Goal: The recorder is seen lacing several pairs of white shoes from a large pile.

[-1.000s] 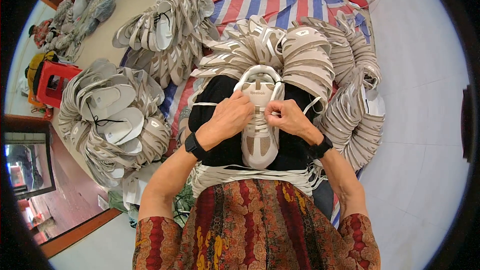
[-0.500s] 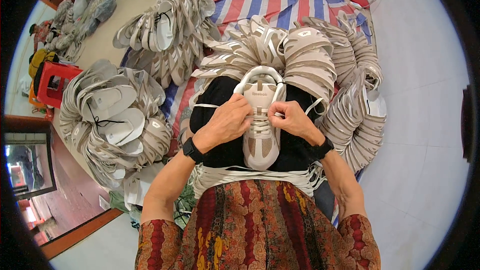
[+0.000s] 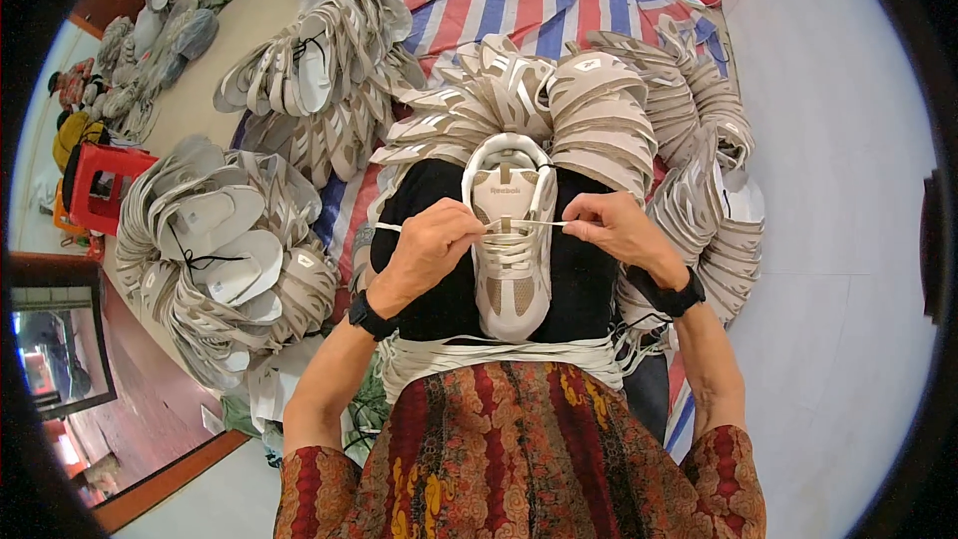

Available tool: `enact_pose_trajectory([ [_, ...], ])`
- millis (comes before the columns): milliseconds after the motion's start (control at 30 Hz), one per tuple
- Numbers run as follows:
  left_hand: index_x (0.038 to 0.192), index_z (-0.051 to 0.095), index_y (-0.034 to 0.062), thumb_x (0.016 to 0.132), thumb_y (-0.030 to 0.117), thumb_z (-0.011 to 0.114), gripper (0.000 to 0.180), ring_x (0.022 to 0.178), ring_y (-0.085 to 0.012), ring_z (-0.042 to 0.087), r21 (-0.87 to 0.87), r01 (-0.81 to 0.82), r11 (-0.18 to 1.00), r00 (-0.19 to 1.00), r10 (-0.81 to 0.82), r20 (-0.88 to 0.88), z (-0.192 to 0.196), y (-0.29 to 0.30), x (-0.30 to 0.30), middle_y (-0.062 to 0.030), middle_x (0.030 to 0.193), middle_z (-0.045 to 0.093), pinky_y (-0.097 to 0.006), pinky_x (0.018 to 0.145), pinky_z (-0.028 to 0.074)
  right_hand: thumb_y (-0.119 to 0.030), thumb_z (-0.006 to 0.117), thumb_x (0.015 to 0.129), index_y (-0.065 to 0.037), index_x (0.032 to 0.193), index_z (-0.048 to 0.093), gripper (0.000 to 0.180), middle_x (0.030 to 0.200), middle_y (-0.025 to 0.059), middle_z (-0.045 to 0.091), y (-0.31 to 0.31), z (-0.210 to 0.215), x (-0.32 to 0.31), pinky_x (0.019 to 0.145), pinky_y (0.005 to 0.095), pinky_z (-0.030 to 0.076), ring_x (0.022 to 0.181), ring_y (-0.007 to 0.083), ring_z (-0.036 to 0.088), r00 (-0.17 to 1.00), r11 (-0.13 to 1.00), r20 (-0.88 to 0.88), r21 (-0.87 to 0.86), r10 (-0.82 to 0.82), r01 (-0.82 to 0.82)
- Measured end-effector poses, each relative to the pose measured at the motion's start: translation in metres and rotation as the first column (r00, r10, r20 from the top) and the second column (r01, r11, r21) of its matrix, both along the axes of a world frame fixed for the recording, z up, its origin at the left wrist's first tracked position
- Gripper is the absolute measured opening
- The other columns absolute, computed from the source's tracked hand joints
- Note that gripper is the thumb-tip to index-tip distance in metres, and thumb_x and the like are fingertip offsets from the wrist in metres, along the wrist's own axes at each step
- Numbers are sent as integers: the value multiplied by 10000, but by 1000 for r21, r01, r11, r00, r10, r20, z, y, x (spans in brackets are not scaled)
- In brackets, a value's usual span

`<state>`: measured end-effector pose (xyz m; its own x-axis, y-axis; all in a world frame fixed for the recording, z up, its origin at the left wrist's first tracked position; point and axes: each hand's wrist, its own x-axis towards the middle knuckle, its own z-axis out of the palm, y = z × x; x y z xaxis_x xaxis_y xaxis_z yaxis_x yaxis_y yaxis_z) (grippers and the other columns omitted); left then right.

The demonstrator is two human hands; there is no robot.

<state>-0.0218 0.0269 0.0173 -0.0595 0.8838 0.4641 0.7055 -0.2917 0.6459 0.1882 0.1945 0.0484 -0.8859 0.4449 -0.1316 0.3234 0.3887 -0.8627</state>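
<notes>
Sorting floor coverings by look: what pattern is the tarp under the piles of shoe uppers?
Red, white and blue stripes on the tarp, clearest at the top of the head view.

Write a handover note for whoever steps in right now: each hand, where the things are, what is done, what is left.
Left hand: pinching the white lace, pulled taut across the beige shoe upper.
Right hand: gripping the lace's other end.
The upper lies on a black pad on the lap, toe toward the person.
Done: lower eyelets are laced.
Left: the top rows, then tying off.
Stacks of flat uppers surround the lap on a striped tarp.
</notes>
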Motion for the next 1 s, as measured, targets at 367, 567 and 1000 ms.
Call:
enact_pose_trajectory([
  [367,776,628,21,754,107,610,91,665,-282,602,-434,-198,879,980,174,-95,-1,-66,-57,-119,715,613,-325,582,462,-186,545,833,-2,791,581,192,640,141,545,28,13,35,524,316,402,529,249,475,980,954,10,230,198,-195],
  [567,772,621,-18,737,75,604,100,604,-279,569,-548,-476,688,879,395,-266,26,-190,-124,-156,674,590,-328,564,427,-143,552,834,41,795,562,188,603,100,502,83,54,157,553,279,392,569,157,442,949,946,266,315,-168,79],
  [1000,875,613,-4,764,13,584,117,705,-256,579,-208,-873,440,480,707,-520,60,-388,-195,-142,775,607,-317,636,427,-111,547,836,1,921,589,147,646,76,493,88,40,320,595,298,398,612,187,477,773,185,-160,923,-614,338],
])
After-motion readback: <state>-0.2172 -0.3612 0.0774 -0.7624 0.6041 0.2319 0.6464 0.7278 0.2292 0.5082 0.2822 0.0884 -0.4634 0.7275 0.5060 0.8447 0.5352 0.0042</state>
